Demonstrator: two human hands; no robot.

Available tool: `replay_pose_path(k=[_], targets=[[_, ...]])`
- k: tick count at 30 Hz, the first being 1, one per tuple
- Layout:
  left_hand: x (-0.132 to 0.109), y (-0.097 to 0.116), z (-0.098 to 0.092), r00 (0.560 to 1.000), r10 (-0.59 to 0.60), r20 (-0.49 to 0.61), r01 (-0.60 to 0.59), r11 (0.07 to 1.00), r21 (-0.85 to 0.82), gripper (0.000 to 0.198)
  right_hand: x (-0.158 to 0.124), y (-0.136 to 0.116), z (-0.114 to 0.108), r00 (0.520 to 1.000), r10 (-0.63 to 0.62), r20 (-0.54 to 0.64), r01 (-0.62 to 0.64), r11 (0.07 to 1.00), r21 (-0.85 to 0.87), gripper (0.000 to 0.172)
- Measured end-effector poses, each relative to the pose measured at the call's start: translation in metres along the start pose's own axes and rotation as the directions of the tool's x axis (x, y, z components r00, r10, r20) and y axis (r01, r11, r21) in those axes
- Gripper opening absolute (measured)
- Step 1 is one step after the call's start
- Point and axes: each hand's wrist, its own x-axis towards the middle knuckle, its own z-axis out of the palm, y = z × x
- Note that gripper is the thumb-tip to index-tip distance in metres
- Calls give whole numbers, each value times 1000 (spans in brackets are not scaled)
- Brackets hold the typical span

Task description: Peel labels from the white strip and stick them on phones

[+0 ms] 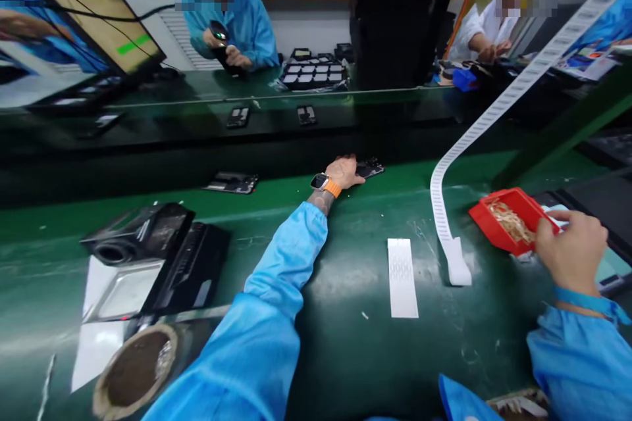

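Note:
My left hand [344, 171] reaches far forward over the green bench, its fingers closed on a dark flat device [369, 168] at the edge of the conveyor. An orange-strapped watch sits on that wrist. My right hand [573, 251] hovers at the right, fingers curled beside a red bin [494, 223] of thin pale parts; whether it pinches anything is hidden. A white label strip [402, 276] lies between my arms.
A long white tape [447, 210] runs up to the right. A black device [148, 243] and a roll core [135, 368] sit at the left. Other dark devices [232, 182] ride the conveyor. Two people in blue and white coats work across it, beside a tray [313, 74].

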Motion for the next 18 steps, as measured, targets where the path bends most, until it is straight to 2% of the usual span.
replay_pose_path(k=[2, 4, 7, 9, 10, 11, 12, 13, 14, 15, 16, 18], targets=[[-1, 2, 1, 1000, -24, -19, 24, 1000, -6, 68, -3, -1, -1, 1000, -8, -5, 8, 1000, -21, 14], [-2, 3, -1, 998, -49, -35, 49, 999, -8, 69, -3, -2, 0, 1000, 7, 17, -6, 999, -39, 20], [-3, 4, -6, 988, -107, -114, 99, 992, -74, 77, -4, -5, 5, 995, 77, -56, -80, 996, -49, 20], [-5, 6, -11, 970, -156, -186, 104, 959, -262, 81, -9, -16, 5, 985, 112, -131, -119, 992, -41, 21], [-7, 8, -14, 963, -183, -199, 83, 901, -426, 80, -14, -24, 4, 984, 121, -133, -123, 992, -13, 23], [-10, 12, -16, 963, -198, -182, 46, 787, -615, 76, -20, -35, 2, 989, 117, -94, -114, 993, 34, 25], [-14, 16, -18, 971, -195, -141, 6, 605, -796, 70, -28, -47, 1, 995, 102, -10, -101, 990, 99, 26], [-19, 21, -20, 982, -169, -88, -19, 373, -928, 63, -36, -59, 1, 990, 60, 131, -83, 980, 178, 27], [-24, 27, -22, 992, -122, -38, -21, 132, -991, 56, -44, -71, 2, 955, -5, 296, -68, 970, 234, 26], [-31, 34, -24, 998, -64, 1, -4, -80, -997, 51, -51, -82, 4, 902, -40, 430, -76, 966, 248, 26], [-38, 41, -25, 1000, -4, 31, 29, -244, -969, 47, -57, -90, 8, 846, -52, 530, -83, 970, 228, 28], [-53, 54, -27, 992, 97, 81, 116, -448, -887, 47, -65, -100, 15, 775, -14, 632, -96, 986, 138, 38]])
